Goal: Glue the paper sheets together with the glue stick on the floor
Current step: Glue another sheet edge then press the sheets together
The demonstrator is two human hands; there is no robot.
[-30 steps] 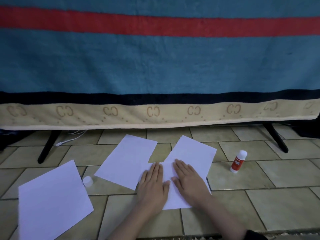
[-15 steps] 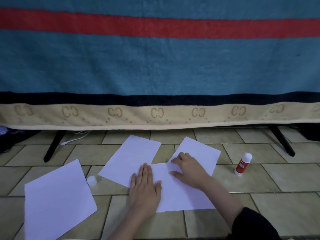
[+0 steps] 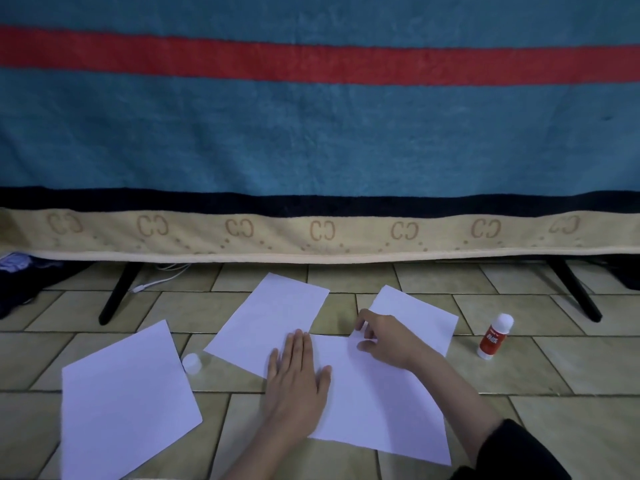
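Right hand (image 3: 388, 339) had slid from flat beside the left up to the far-right joint; fingers now curled, fingertips (image 3: 363, 323) pinching or pressing the edge where the near sheet (image 3: 377, 410) overlapped the far-right sheet (image 3: 419, 311); can't tell which; left hand (image 3: 298, 379) flat, fingers straight and together, palm pinning the near sheet over the far-left sheet (image 3: 270, 320); my read: seams being pressed down; best done by keeping the left palm planted so nothing skews, then rubbing the right fingertips along the overlap; right forearm came in from lower right, dark sleeve at the elbow; glue stick (image 3: 493, 337) stood upright on the tiled floor (image 3: 571, 368), right of the sheets, untouched; its cap (image 3: 191, 362) lay between the loose sheet (image 3: 128, 403) and the far-left one.
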